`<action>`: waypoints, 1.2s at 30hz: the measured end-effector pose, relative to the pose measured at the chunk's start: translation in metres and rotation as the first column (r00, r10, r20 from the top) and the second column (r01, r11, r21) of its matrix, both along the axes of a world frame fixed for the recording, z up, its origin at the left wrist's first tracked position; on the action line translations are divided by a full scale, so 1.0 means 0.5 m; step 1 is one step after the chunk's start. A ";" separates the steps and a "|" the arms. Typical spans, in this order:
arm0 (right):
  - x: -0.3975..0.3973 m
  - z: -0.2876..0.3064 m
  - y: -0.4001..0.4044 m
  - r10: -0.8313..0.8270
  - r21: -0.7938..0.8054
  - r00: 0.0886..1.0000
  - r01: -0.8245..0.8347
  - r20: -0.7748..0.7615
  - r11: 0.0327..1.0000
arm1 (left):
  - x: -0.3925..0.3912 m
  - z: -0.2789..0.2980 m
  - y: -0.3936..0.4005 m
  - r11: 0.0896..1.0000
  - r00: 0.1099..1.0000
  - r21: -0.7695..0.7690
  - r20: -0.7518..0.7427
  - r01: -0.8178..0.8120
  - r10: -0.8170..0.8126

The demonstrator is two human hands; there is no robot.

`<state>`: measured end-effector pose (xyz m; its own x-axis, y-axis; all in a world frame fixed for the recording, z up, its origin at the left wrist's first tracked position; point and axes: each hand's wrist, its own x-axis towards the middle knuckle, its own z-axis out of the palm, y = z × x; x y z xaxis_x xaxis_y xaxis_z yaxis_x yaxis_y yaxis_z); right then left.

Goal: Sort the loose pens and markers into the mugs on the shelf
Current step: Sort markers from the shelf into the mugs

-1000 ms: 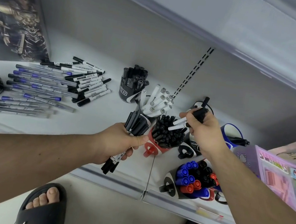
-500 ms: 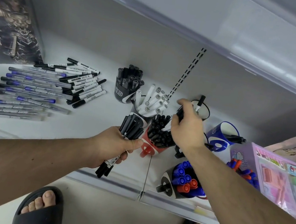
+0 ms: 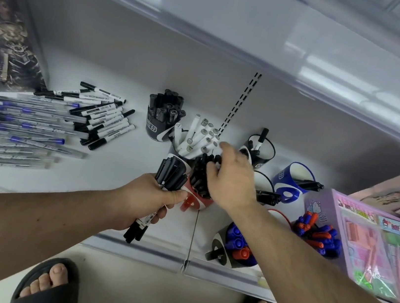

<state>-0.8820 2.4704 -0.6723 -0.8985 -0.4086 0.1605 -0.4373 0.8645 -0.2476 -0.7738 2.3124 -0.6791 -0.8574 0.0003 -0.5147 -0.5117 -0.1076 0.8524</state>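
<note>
A white shop shelf (image 3: 121, 186) runs under a grey upper shelf, with mugs crowded at its middle so that each sort of pen has its own place. The left hand (image 3: 146, 201) is wrapped round a bundle of black markers (image 3: 171, 173), held upright just beside the red mug (image 3: 196, 197), most likely as a ready stock to feed from. The right hand (image 3: 233, 175) hovers over that red mug, which is already packed with black markers, its fingers curled down among their tops; whether it pinches one cannot be told. Probably it is settling them to make room.

Behind stand a mug of white markers (image 3: 197, 138), a black mug (image 3: 161, 117) full of dark caps, and another black mug (image 3: 261, 147) with only one or two pens. A blue mug (image 3: 291, 182) sits to the right, a black marker lying across its rim. Nearer the edge, a mug of blue and red markers (image 3: 238, 245) keeps the colours apart.

Far to the left, the loose pens (image 3: 30, 133) and black-and-white markers (image 3: 106, 118) lie in rows on the shelf, not yet sorted. A pink stationery box (image 3: 370, 252) fills the right end.
</note>
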 end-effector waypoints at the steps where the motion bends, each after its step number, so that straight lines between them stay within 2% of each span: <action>1: 0.002 -0.004 0.001 0.045 0.045 0.999 -0.046 0.019 0.998 | -0.003 0.002 0.001 1.000 1.000 -0.001 -0.002 -0.001 0.001; 2: -0.005 -0.005 0.002 0.013 0.070 0.999 -0.016 0.039 0.997 | -0.006 0.003 0.003 1.000 1.000 0.002 -0.005 -0.003 0.003; 5: -0.028 0.002 0.002 -0.256 0.076 0.961 0.249 0.102 0.965 | -0.011 0.009 0.009 1.000 1.000 0.004 -0.025 0.002 -0.002; 6: -0.024 0.002 -0.001 -0.271 0.120 0.958 0.260 0.090 0.958 | -0.011 0.011 0.011 1.000 0.999 0.006 -0.033 0.005 -0.005; 10: 0.015 -0.014 -0.018 -0.016 0.254 0.998 -0.001 0.067 0.967 | -0.006 0.013 0.011 1.000 0.999 0.018 -0.038 0.011 -0.011; 12: 0.014 -0.017 -0.023 -0.072 0.280 0.985 0.026 0.155 0.960 | -0.006 0.013 0.011 1.000 1.000 0.023 -0.024 0.010 -0.009; 15: 0.000 -0.015 -0.027 -0.250 0.314 0.900 0.136 0.358 0.940 | -0.003 0.015 0.012 1.000 1.000 0.027 -0.021 0.014 -0.013; 21: -0.014 0.010 -0.044 -0.199 0.374 0.815 -0.023 0.544 0.927 | 0.000 0.017 0.011 0.999 0.999 0.024 -0.030 0.021 -0.020; 22: -0.018 0.017 -0.043 -0.190 0.382 0.823 -0.036 0.536 0.924 | -0.001 0.018 0.011 0.999 0.999 0.026 -0.035 0.023 -0.022; 25: -0.007 0.016 -0.028 -0.143 0.406 0.918 -0.021 0.370 0.913 | -0.002 0.022 0.007 1.000 0.999 0.012 -0.037 0.022 -0.021; 27: 0.013 -0.003 -0.020 -0.109 0.426 0.917 -0.071 0.384 0.902 | -0.002 0.019 0.002 1.000 1.000 0.013 -0.030 -0.003 0.003; 33: 0.011 -0.001 -0.030 -0.153 0.455 0.851 -0.110 0.502 0.883 | 0.007 0.017 0.005 1.000 1.000 0.013 -0.001 0.018 -0.018; 34: 0.012 0.004 -0.027 -0.144 0.442 0.862 -0.101 0.486 0.891 | 0.009 0.020 0.008 1.000 1.000 0.014 -0.006 0.026 -0.026; 36: 0.029 0.008 -0.016 -0.089 0.321 0.934 -0.028 0.345 0.947 | 0.011 0.026 0.014 0.999 0.999 0.015 -0.021 0.042 -0.041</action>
<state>-0.8677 2.4623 -0.6685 -0.8850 -0.3565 -0.2995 -0.3454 0.9340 -0.0913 -0.7682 2.3194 -0.6662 -0.8668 0.0438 -0.4967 -0.4985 -0.0998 0.8611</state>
